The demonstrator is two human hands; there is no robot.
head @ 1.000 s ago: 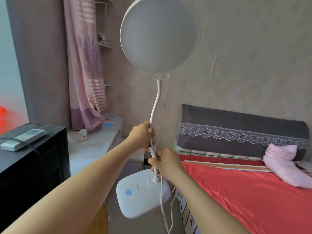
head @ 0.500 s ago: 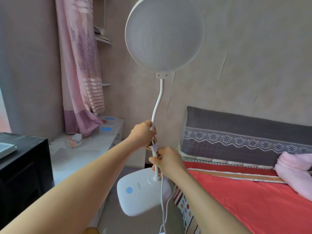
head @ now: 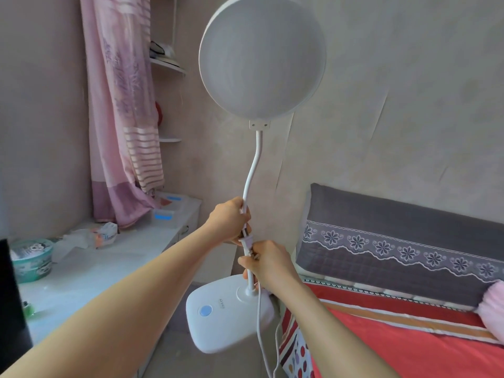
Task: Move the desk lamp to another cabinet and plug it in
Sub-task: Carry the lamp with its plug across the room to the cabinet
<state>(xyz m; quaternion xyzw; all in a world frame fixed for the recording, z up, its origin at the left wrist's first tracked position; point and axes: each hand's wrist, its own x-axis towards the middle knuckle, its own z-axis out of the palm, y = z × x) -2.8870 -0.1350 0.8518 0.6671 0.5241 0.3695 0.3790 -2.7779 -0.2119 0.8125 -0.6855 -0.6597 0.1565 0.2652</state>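
I hold a white desk lamp (head: pixel 261 58) in the air in front of me, its round head up high and its flat base (head: pixel 226 320) with a blue button hanging low. My left hand (head: pixel 227 218) grips the thin bent stem. Just below it my right hand (head: pixel 268 261) is closed around the lower stem together with the lamp's plug (head: pixel 246 241) and white cord (head: pixel 260 334), which dangles past the base. A white cabinet (head: pixel 109 266) stands to the left by the wall.
On the white cabinet lie a green tub (head: pixel 31 260), crumpled wrappers (head: pixel 90 237) and small boxes (head: pixel 163 214). A pink curtain (head: pixel 122 113) hangs behind it. A bed with a red cover (head: pixel 403 347) and grey pillow (head: pixel 395 241) fills the right. A black cabinet edge (head: pixel 11 296) is at far left.
The view has swung left to right past the black cabinet, which is nearly out of frame; the white cabinet is closer. Both hands keep the same hold on the lamp.
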